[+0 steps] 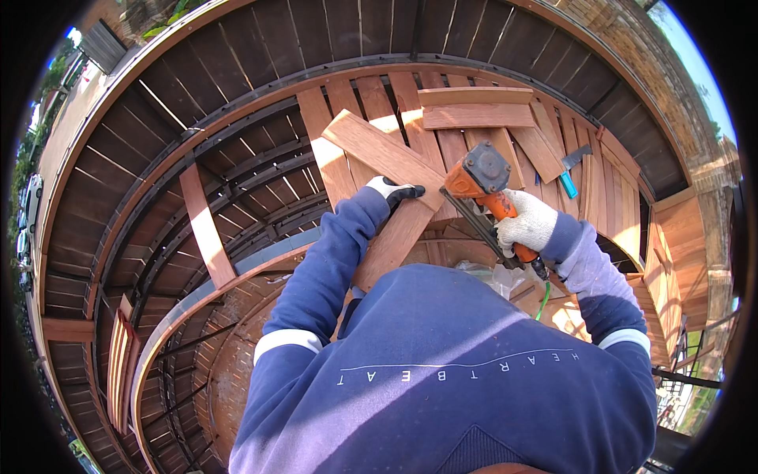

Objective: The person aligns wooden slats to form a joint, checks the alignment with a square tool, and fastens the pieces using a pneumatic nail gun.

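My left hand (392,192), in a white glove with dark fingers, holds the near edge of a short reddish wooden board (379,146). That board lies at a slant, its near end meeting a second board (401,237) that runs down toward my body. In a white knitted glove, my right hand (527,223) is wrapped round the handle of an orange nail gun (471,182) with a dark grey cap. The gun's nose is close to the near end of the slanted board; whether they touch is hidden. A green air hose (544,302) hangs from the handle.
Several loose boards (478,116) lie on the slatted curved seat ahead. A try square (568,186) with a blue handle rests to the right. At left, a single plank (207,225) crosses the open dark metal frame (260,170). A curved slatted backrest (316,35) surrounds the far side.
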Demonstrator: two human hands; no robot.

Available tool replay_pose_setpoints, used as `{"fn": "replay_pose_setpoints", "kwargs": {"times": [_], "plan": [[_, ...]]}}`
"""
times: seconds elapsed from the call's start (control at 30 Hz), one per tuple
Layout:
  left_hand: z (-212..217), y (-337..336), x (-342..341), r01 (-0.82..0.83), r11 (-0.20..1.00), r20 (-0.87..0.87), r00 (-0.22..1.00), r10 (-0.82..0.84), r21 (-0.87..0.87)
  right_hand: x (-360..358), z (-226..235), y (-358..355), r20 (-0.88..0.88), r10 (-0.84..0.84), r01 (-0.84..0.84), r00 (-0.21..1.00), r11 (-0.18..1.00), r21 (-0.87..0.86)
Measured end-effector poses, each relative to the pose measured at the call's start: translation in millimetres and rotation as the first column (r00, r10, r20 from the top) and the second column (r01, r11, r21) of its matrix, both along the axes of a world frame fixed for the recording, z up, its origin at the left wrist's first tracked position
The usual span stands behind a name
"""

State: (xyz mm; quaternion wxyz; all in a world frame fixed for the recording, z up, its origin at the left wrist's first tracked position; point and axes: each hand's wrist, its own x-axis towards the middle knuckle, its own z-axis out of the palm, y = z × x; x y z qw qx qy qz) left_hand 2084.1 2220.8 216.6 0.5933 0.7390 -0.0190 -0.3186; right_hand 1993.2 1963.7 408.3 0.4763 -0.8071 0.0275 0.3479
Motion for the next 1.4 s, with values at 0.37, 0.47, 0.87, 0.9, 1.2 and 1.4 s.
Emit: {"fn": "replay_pose_setpoints", "kwargs": {"times": [0.37,0.47,0.87,0.9,1.2,1.4], "plan": [[-7.7,-0.2,-2.2,-0.034,0.998,0.04,0.999,0.037,-0.056,5.6,2.9,-0.8,-0.05,0.015,-0.014,0.999,1.0,0.009],[-6.6,-0.3,-1.4,-0.021,1.0,0.02,1.0,0.022,-0.02,4.7,3.7,-0.8,-0.048,0.016,-0.016,0.999,1.0,0.006],[13.1,21.2,-1.7,-0.287,0.802,-0.213,0.956,0.203,-0.523,-50.1,-22.9,-39.1,0.051,-0.386,0.368,0.921,0.906,0.208],[24.2,28.6,-1.0,-0.319,0.725,-0.253,0.946,0.203,-0.611,-60.4,-24.6,-42.6,-0.058,-0.515,0.496,0.855,0.78,0.381],[82.7,39.4,-15.5,-0.025,-0.186,-0.007,0.995,-0.096,-0.982,-86.1,-60.5,-98.4,-0.027,-0.786,0.654,0.618,0.494,0.573],[95.7,23.8,-31.2,-0.025,-0.282,0.001,0.996,-0.092,-0.959,-93.9,-102.0,-165.7,0.053,-0.814,0.537,0.578,0.429,0.727]]}}
